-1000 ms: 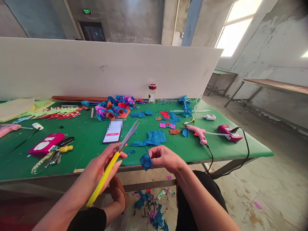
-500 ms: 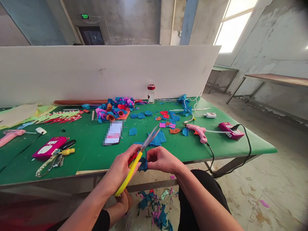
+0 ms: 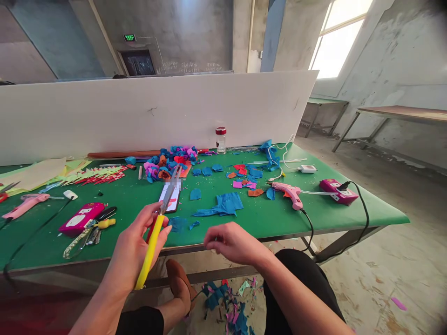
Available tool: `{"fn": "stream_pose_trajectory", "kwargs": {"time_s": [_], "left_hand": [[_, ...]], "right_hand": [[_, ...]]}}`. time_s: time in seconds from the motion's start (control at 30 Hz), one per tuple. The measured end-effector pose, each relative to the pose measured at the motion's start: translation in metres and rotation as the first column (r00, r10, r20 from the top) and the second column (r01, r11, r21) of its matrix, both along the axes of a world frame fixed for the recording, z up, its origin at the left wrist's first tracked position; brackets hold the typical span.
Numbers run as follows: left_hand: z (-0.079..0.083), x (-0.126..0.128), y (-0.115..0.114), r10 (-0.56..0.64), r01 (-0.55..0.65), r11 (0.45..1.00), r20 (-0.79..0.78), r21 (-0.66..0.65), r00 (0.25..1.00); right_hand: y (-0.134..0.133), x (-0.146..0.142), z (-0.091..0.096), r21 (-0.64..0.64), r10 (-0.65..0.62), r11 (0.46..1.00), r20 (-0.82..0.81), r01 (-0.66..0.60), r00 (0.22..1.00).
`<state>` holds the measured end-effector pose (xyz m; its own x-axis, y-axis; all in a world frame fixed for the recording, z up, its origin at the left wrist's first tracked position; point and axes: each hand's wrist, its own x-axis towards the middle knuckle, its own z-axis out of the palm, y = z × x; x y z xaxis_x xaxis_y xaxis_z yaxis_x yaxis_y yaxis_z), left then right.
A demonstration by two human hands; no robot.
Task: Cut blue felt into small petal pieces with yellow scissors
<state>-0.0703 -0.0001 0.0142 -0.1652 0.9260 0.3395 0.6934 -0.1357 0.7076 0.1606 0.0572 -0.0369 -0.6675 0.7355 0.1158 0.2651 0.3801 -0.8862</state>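
Observation:
My left hand (image 3: 139,237) is closed around a pair of scissors (image 3: 153,246) with yellow outer and red inner handles. Their metal blades point away from me, over the phone (image 3: 171,197) on the table. Beside the left fingertips is a blurred blue paper piece (image 3: 178,224); whether the fingers pinch it is unclear. A small blue scrap (image 3: 194,225) shows just right of it. My right hand (image 3: 226,242) hovers at the table's front edge, fingers curled, with nothing visible in them. Beyond it lie crumpled blue crepe paper sheets (image 3: 226,204) and a cut blue square (image 3: 195,194).
A pink glue gun (image 3: 289,193) and its corded pink box (image 3: 338,191) sit right. Paper flowers (image 3: 164,165) and a red-lidded jar (image 3: 220,140) stand at the back. Left are another glue gun (image 3: 28,205), a pink box (image 3: 82,217) and keys (image 3: 93,236). Scraps (image 3: 233,298) litter the floor.
My left hand has moved left with the scissors, away from my right hand. The right hand has lowered slightly and no longer touches the blue paper. A small blue scrap now shows between them.

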Motion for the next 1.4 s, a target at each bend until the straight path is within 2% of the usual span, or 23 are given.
{"fn": "stream_pose_trajectory", "kwargs": {"time_s": [0.07,0.1,0.2,0.27,0.33,0.47,0.73,0.87,0.93,1.0,1.07,1.13,1.23,1.4], "left_hand": [[-0.001,0.01,-0.002,-0.01,0.013,1.0,0.144,-0.02,0.989],[-0.003,0.017,-0.002,-0.016,0.022,0.999,0.219,-0.025,0.976],[-0.013,0.04,-0.002,-0.04,0.052,0.999,0.422,-0.015,0.906],[-0.021,0.054,0.0,-0.048,0.059,0.998,0.504,-0.005,0.862],[-0.026,0.065,0.001,-0.05,0.055,0.998,0.551,0.009,0.833],[-0.032,0.075,0.005,-0.055,0.032,0.998,0.603,0.048,0.796],[-0.039,0.083,0.016,-0.047,0.022,0.998,0.582,0.051,0.812],[-0.042,0.077,0.014,-0.078,0.081,0.997,0.428,0.011,0.901],[-0.044,0.071,0.008,-0.092,0.112,0.992,0.296,-0.052,0.951],[-0.046,0.064,-0.002,-0.11,0.136,0.984,0.212,-0.115,0.971],[-0.049,0.056,-0.013,-0.153,0.171,0.971,0.116,-0.166,0.981],[-0.054,0.05,-0.023,-0.215,0.2,0.96,-0.063,-0.194,0.975],[-0.063,0.044,-0.031,-0.272,0.204,0.951,-0.315,-0.233,0.909],[-0.071,0.043,-0.03,-0.239,0.1,0.952,-0.499,-0.289,0.833]], "right_hand": [[0.002,-0.007,-0.001,-0.14,-0.132,0.985,-0.21,0.104,0.969],[0.001,-0.012,-0.001,-0.24,-0.18,0.965,-0.316,0.105,0.932],[-0.004,-0.024,0.0,-0.496,-0.274,0.868,-0.515,-0.022,0.812],[-0.01,-0.031,0.001,-0.582,-0.333,0.811,-0.549,-0.065,0.767],[-0.014,-0.035,0.0,-0.621,-0.392,0.782,-0.559,-0.054,0.731],[-0.014,-0.035,0.0,-0.642,-0.456,0.766,-0.574,-0.028,0.68],[-0.009,-0.03,-0.001,-0.629,-0.519,0.773,-0.549,0.085,0.656],[-0.004,-0.025,-0.003,-0.622,-0.538,0.775,-0.552,0.115,0.637],[0.001,-0.022,-0.003,-0.669,-0.587,0.736,-0.554,0.105,0.59],[0.006,-0.018,-0.003,-0.727,-0.643,0.684,-0.559,0.064,0.523],[0.01,-0.014,-0.002,-0.751,-0.658,0.66,-0.579,-0.001,0.481],[0.012,-0.011,-0.001,-0.749,-0.646,0.661,-0.603,-0.053,0.468],[0.013,-0.01,-0.001,-0.746,-0.637,0.659,-0.618,-0.09,0.461],[0.011,-0.012,-0.002,-0.729,-0.616,0.678,-0.634,-0.094,0.467]]}}
